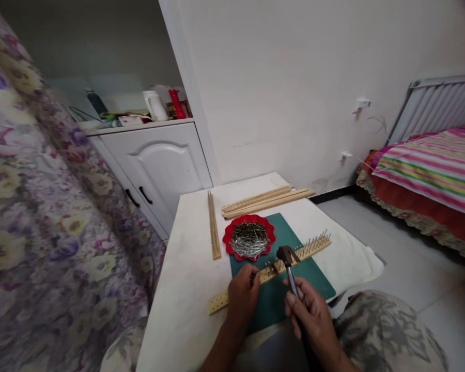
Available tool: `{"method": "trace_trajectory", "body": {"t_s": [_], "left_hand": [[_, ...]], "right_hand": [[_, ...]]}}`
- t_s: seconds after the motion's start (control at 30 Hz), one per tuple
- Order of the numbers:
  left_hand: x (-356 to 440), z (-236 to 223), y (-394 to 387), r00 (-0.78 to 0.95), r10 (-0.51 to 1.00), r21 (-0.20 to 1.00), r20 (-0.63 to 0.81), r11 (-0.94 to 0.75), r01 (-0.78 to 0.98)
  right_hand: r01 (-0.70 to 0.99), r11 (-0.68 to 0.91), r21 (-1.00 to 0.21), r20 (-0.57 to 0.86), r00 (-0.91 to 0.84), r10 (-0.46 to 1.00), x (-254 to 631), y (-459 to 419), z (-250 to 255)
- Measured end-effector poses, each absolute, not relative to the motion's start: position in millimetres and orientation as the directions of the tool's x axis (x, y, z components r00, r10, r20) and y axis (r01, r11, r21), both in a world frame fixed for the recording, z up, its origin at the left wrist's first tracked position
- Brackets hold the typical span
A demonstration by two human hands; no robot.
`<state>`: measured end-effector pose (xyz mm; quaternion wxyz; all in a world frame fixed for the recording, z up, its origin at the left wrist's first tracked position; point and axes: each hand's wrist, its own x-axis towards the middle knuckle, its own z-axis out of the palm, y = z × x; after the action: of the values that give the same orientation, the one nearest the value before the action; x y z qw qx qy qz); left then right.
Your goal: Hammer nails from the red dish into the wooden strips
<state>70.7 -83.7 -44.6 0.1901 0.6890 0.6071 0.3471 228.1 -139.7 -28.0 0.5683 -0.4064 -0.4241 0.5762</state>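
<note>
A claw hammer (292, 276) is gripped by its handle in my right hand (308, 312), with its dark head raised over a pale wooden strip (219, 304). Several nails stand upright along the strip's right part, and holes show at its left end. My left hand (243, 292) is closed in a pinch at the strip, left of the hammer head. Whatever lies between its fingertips is too small to make out. Under the strip is a green mat (273, 315). Just behind it, a red scalloped dish (227, 240) holds a heap of loose nails (250, 240).
More wooden strips (267, 201) lie at the back of the white table (178, 310), and another narrow strip (214, 227) lies left of the dish. A floral curtain (62, 206) hangs at left beside a white cabinet (158, 170). A bed (430, 165) stands at right.
</note>
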Motion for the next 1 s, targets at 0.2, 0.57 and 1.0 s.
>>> {"method": "trace_trajectory", "body": {"t_s": [0.2, 0.57, 1.0], "left_hand": [[72.6, -44.1, -81.9, 0.032, 0.967, 0.65, 0.254, -0.194, 0.735], [77.1, -43.9, -75.8, 0.037, 0.962, 0.648, 0.27, -0.211, 0.732], [76.9, -43.6, -77.0, 0.004, 0.973, 0.695, 0.231, -0.168, 0.699]], "right_hand": [[-0.292, -0.005, -0.956, 0.005, -0.033, 0.999, 229.4, -140.8, -26.6], [-0.317, -0.078, -0.945, -0.01, -0.209, 0.978, 229.6, -140.4, -21.8], [-0.222, -0.112, -0.969, -0.037, -0.319, 0.947, 219.4, -139.3, -28.8]]}}
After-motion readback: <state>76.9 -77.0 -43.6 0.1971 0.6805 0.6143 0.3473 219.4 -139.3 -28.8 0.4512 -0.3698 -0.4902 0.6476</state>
